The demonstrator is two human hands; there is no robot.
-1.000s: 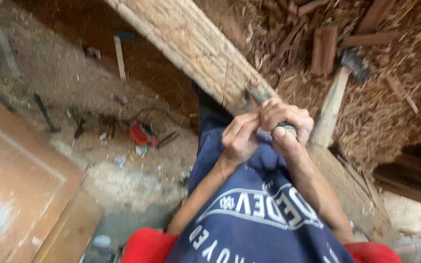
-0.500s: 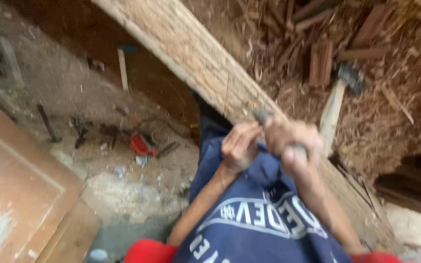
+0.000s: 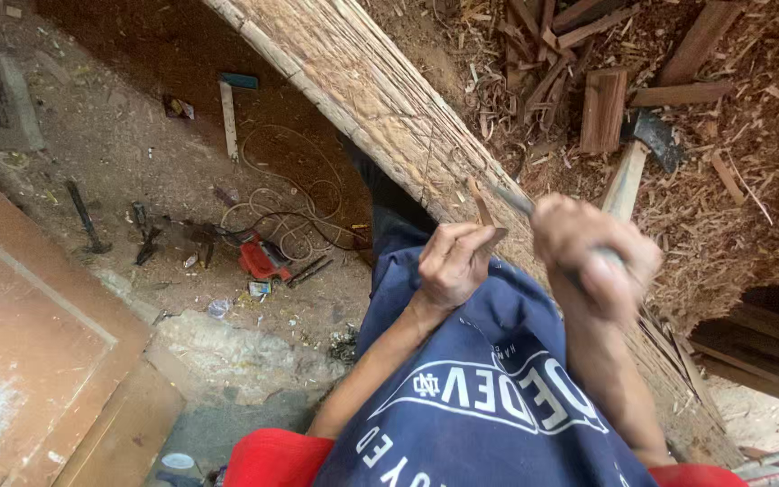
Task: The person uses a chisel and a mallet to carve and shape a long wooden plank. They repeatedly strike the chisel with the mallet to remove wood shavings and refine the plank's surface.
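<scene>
Left hand (image 3: pixel 451 263) pinching wood sliver (image 3: pixel 481 206), right hand (image 3: pixel 595 257) gripping blade (image 3: pixel 513 199), beam (image 3: pixel 362 86) edge

Long plank slanting across the ground, hands at its lower stretch

The plank (image 3: pixel 362 90) runs from top centre down to the right; the left hand (image 3: pixel 453 261) sits against its left edge and the right hand (image 3: pixel 592 257), closed on a thin tool (image 3: pixel 511 198), lies over it. Right of the plank an axe (image 3: pixel 642 149) rests on wood chips (image 3: pixel 750 180) (offcuts lie behind it). Left of the plank lie a coiled cord (image 3: pixel 272 207) and small tools (image 3: pixel 263 260); a flat board (image 3: pixel 20 334) fills the lower left corner.
</scene>
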